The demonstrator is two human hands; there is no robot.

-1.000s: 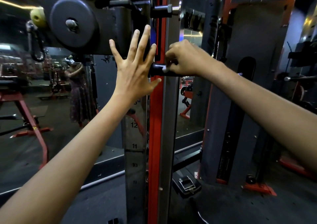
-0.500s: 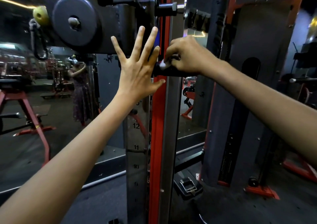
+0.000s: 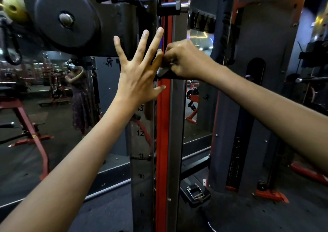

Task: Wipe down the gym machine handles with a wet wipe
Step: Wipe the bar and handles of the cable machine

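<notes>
Since a moment ago the right hand has curled tighter, clamped on the wet wipe over the black handle. The left hand stays splayed flat against the carriage at nine o'clock of it, its fingertips touching the right knuckles. Clear room lies at six o'clock along the red upright.

Single head-worn view, forward and slightly down, close to upright

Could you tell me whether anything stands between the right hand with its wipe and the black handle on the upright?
Nothing visible does. The right hand is already closed over the black handle, with the wipe showing at its fingertips. The left hand is spread open just beside it, not in between.
</notes>
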